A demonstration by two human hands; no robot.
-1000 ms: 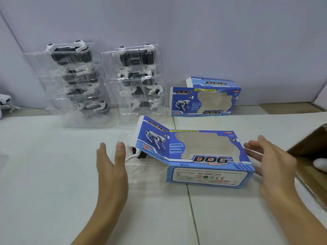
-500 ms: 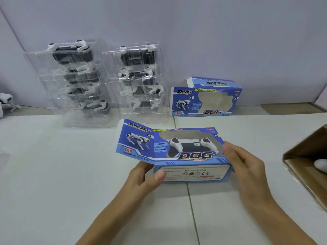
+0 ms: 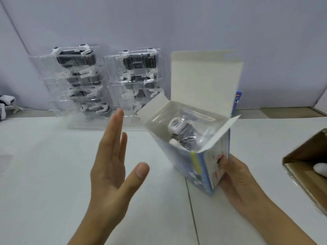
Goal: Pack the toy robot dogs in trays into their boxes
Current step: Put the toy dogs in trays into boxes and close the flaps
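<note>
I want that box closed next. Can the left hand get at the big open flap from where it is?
Probably yes. The left hand hovers open and empty beside the box, which the right hand holds on end. The tall flap stands upright with nothing between it and the fingers.

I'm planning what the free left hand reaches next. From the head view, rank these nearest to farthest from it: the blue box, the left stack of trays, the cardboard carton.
From the left hand:
1. Blue box, just to its right, held up on end by the right hand.
2. Left stack of trays, behind it against the wall.
3. Cardboard carton, at the far right edge, beyond the box.
</note>
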